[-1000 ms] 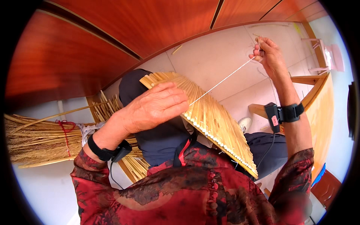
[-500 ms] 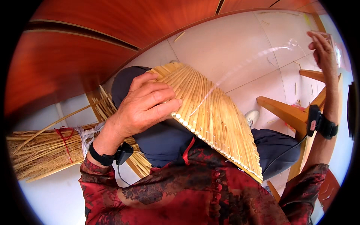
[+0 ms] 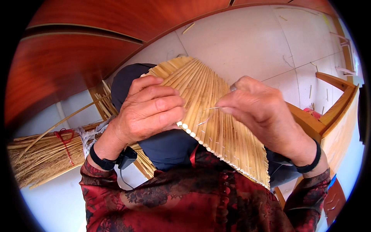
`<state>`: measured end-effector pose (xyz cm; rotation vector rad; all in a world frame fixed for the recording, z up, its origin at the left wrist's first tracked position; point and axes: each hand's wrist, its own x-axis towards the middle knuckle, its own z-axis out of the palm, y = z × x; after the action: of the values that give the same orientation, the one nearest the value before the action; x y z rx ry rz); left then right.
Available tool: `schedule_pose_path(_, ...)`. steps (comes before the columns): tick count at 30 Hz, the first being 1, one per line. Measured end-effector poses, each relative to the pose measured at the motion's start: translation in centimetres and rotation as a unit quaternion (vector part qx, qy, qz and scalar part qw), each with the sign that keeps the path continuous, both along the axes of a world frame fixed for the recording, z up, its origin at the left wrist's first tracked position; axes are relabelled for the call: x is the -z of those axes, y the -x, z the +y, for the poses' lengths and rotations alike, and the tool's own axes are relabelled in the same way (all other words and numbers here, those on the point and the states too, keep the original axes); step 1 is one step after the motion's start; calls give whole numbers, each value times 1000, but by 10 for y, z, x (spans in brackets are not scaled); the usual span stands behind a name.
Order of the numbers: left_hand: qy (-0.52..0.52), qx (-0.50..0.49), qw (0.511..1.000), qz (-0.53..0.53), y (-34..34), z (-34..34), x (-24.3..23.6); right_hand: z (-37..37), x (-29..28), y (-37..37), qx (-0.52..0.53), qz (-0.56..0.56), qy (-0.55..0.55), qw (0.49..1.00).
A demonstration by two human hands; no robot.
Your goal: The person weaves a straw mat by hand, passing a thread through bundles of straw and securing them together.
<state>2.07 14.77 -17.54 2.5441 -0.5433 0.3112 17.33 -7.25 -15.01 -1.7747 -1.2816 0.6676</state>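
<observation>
The left hand [image 3: 150, 108] holds the left end of a panel of pale yellow stalks [image 3: 222, 120], its fingers bent over the upper face and closed on the edge, the thumb hidden from sight. The panel lies tilted across the lap, over the dark trousers [image 3: 164, 149], with the stalks side by side and their round white cut ends in a slanting row along the edge nearest the body. Small stitches show on the stalks near that row. Above the panel the right hand [image 3: 262, 106] has thumb and forefinger in a narrow pinch on a thin, pale sliver [image 3: 211, 108], perhaps a needle, though it is too small to be sure; a short piece of white thread [image 3: 205, 121] shows just below it against the stalks. Black bands circle both wrists, and the sleeves are patterned in red and dark tones. To the left lies a bundle of dry brush stalks [image 3: 42, 154], tied with a red cord [image 3: 66, 144] and, nearer the left wrist, a white wrapping [image 3: 89, 137]. A wooden stool [image 3: 340, 102] stands on the right, near the right forearm
</observation>
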Motion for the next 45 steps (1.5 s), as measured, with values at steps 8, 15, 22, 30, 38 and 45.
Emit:
schedule_pose_path(8,1,-1,1000,12,2,0,2,1,35,24,-45,75,-1,996)
schedule_pose_path(15,-4,-2,1000,18,3,1,1,5,26,15,-78,72,-1,994)
schedule_pose_path(22,-8,0,1000,21,4,1,1,4,27,14,-93,46,8,995)
schedule_pose_path(30,-12,-6,1000,25,3,-1,0,5,21,9,-111,37,23,993)
schedule_pose_path(38,-12,-3,1000,26,3,-2,1,4,32,8,-108,107,0,988)
schedule_pose_path(45,-14,-3,999,31,4,-1,0,5,31,6,-116,91,-20,989)
